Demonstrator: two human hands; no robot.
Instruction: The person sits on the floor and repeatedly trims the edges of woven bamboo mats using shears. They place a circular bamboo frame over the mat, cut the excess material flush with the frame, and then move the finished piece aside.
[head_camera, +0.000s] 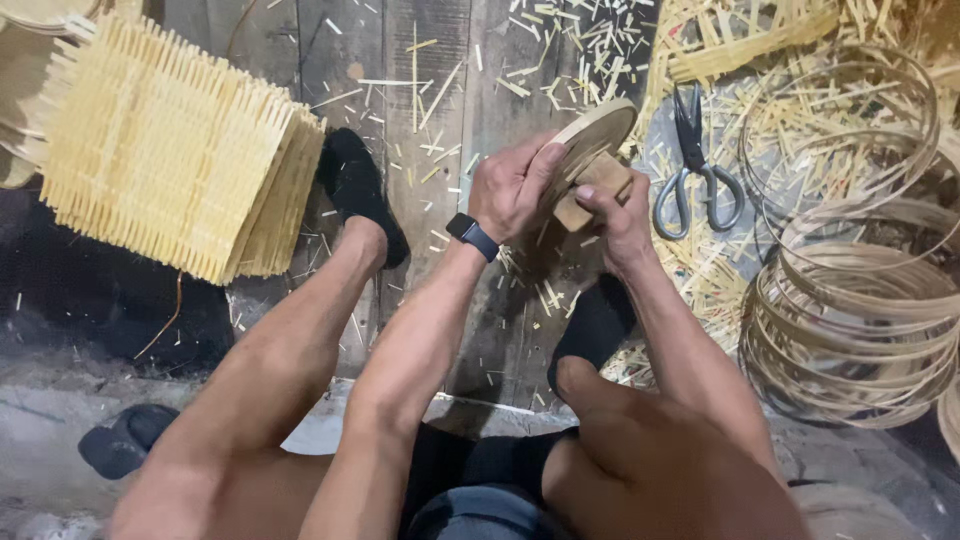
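My left hand (512, 188) grips the edge of a round woven bamboo disc (598, 132), held tilted above the floor, thumb pressed on its rim. My right hand (620, 218) holds a small wooden block (592, 186) against the underside of the disc. A dark watch sits on my left wrist (472, 236). Both of my knees and dark-socked feet frame the work below.
A stack of woven bamboo mats (170, 150) lies at the left. Large scissors (695, 170) rest on the floor to the right, beside a pile of bamboo hoops (850, 320). Bamboo offcuts litter the wooden floorboards (440, 90). A dark slipper (125, 440) lies at lower left.
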